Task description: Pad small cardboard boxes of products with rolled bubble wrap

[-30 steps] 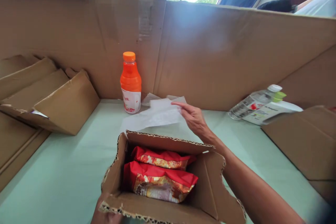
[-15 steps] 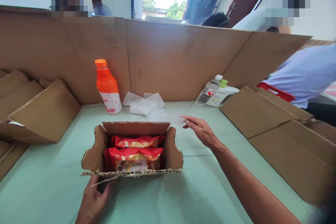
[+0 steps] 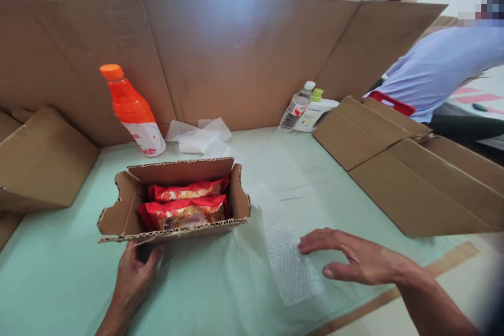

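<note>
An open cardboard box (image 3: 181, 172) stands in front of me, slightly turned, with red snack packets (image 3: 189, 210) inside. My left hand (image 3: 134, 273) is at the box's near left corner, thumb apart from the fingers. Its fingertips go under the front rim and are hidden; it appears to hold the box there. To the right of the box, a strip of clear bubble wrap (image 3: 291, 257) lies on the green tablecloth. Beside this strip, my right hand (image 3: 354, 257) hovers open, thumb and fingers apart, the fingertips close to the wrap's right edge.
An orange bottle (image 3: 136, 115) and some white translucent sheets (image 3: 200, 136) sit behind the box. A clear water bottle (image 3: 296, 107) and a white bottle (image 3: 318, 113) lean at the back cardboard wall (image 3: 252, 58). Cardboard boxes flank both sides. People are beyond the wall.
My right hand has moved toward me and rightward, and its pinch has opened. Bubble wrap now lies stretched out beside the box. The view has shifted; my left hand stays at the box.
</note>
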The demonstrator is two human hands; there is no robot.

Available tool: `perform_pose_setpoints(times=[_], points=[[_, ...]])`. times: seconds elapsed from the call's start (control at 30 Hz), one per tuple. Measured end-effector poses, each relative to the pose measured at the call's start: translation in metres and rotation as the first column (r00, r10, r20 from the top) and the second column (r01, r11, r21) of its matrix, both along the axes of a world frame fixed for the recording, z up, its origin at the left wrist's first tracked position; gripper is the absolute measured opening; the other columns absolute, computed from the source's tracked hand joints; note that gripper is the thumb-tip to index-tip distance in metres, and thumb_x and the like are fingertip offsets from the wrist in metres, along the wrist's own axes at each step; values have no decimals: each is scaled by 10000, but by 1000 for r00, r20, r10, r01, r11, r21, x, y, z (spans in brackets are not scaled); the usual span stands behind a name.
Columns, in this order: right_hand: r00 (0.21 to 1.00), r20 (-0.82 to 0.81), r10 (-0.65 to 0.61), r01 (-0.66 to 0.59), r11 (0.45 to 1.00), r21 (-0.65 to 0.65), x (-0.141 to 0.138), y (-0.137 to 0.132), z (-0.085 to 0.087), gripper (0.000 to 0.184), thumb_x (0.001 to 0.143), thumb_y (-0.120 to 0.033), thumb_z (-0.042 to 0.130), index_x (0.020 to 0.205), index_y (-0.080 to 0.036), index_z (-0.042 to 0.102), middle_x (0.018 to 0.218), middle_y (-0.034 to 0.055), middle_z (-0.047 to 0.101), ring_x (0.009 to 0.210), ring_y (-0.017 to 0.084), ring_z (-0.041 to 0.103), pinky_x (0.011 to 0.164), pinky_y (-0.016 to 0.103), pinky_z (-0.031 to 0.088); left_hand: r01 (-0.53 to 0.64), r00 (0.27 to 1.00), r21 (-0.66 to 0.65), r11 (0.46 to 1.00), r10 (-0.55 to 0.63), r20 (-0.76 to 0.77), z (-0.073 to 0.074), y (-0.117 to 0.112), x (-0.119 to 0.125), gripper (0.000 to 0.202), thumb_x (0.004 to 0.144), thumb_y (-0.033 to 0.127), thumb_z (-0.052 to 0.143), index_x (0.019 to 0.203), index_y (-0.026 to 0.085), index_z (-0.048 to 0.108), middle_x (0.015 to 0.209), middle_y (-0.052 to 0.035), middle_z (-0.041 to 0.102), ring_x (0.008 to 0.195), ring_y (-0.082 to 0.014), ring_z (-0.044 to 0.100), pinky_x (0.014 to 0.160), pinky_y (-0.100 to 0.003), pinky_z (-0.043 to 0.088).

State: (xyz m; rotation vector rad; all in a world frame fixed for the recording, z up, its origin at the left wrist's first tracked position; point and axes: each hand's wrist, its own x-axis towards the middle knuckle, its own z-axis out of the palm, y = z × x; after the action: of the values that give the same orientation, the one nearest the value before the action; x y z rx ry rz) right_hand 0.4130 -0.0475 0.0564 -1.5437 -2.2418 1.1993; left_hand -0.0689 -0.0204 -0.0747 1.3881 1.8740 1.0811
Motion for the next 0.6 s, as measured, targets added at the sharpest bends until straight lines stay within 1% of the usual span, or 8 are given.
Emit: perform_pose_setpoints(times=[0.07, 0.13, 0.23, 0.3, 0.37, 0.43, 0.5, 0.6], points=[[994, 27, -109, 107, 992, 60, -15, 10, 3, 397, 853, -535, 658, 1167, -311, 752, 1184, 83, 736, 1053, 277, 702, 861, 409, 595, 8, 997, -8, 1000, -7, 73, 7, 2, 1, 510, 638, 585, 732, 923, 181, 612, 752, -40, 699, 598, -189, 623, 546, -296, 514], [980, -14, -197, 197, 972, 126, -44, 27, 1, 441, 876, -534, 622, 1227, -285, 715, 1222, 100, 715, 1024, 274, 692, 770, 375, 598, 27, 989, -3, 1000, -26, 147, 14, 3, 3, 504, 650, 554, 735, 962, 179, 608, 878, -83, 729, 804, -243, 695, 698, -333, 563], [977, -163, -134, 164, 969, 182, -99, 53, -9, 470, 885, -449, 615, 1307, -244, 640, 1207, 96, 706, 913, 221, 678, 702, 320, 578, 49, 983, -5, 999, -47, 177, 20, 5, 5, 461, 681, 508, 729, 979, 181, 598, 944, -99, 732, 926, -273, 700, 815, -375, 562], [963, -257, -81, 137, 968, 210, -130, 69, -17, 406, 913, -373, 570, 1284, -222, 631, 1152, 82, 715, 869, 195, 666, 701, 302, 565, 34, 986, -2, 999, -33, 165, 22, 10, 7, 450, 681, 498, 728, 968, 179, 591, 929, -89, 726, 905, -267, 691, 806, -370, 554], [943, -323, -76, 161, 956, 246, -149, 87, -24, 344, 940, -305, 505, 1243, -209, 638, 1120, 73, 720, 905, 193, 666, 771, 314, 558, 23, 990, 19, 1000, -25, 141, 23, 22, 11, 453, 689, 487, 727, 984, 173, 588, 903, -63, 708, 860, -240, 670, 770, -337, 535], [922, -375, -94, 209, 937, 281, -156, 105, -29, 341, 943, -266, 471, 1233, -202, 639, 1133, 74, 719, 954, 196, 671, 841, 336, 547, 20, 992, 55, 998, -26, 124, 25, 41, 17, 458, 697, 466, 728, 1014, 168, 585, 881, -35, 677, 817, -209, 635, 730, -305, 507], [904, -408, -126, 276, 901, 334, -151, 120, -30, 345, 919, -261, 492, 1221, -196, 647, 1192, 86, 703, 1008, 203, 668, 876, 350, 539, 15, 989, 94, 995, -28, 142, 26, 63, 24, 439, 713, 444, 707, 1028, 164, 585, 871, -22, 646, 801, -191, 607, 724, -299, 490], [886, -394, -245, 411, 810, 419, -128, 122, -28, 306, 908, -299, 537, 1166, -204, 673, 1229, 90, 686, 999, 201, 671, 849, 349, 544, 3, 980, 123, 992, -27, 198, 26, 82, 32, 460, 747, 412, 665, 1120, 159, 573, 962, -50, 648, 876, -195, 618, 811, -325, 503]])
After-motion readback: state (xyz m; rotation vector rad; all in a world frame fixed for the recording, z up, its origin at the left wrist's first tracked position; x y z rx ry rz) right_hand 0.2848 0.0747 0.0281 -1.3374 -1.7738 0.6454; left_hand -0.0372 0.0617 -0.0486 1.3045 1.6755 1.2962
